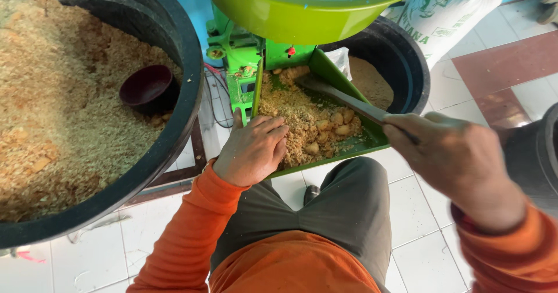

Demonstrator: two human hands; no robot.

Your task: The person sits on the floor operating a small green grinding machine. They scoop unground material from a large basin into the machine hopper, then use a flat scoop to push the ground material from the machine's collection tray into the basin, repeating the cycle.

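A green machine (244,54) with a green hopper (302,14) stands in front of me. Its green chute tray (372,142) holds tan crumbs and lumps (308,124). My left hand (253,150) rests on the crumbs at the tray's near left edge, fingers curled. My right hand (453,153) grips the handle of a long grey metal tool (349,101), whose tip reaches up the chute toward the machine's outlet. I wear orange sleeves and grey-green trousers.
A large black tub (180,113) at the left is full of tan crumbs, with a dark red bowl (148,86) lying in it. A second black tub (407,72) stands behind the chute. A white printed sack (447,14) leans at the back right. The floor is tiled.
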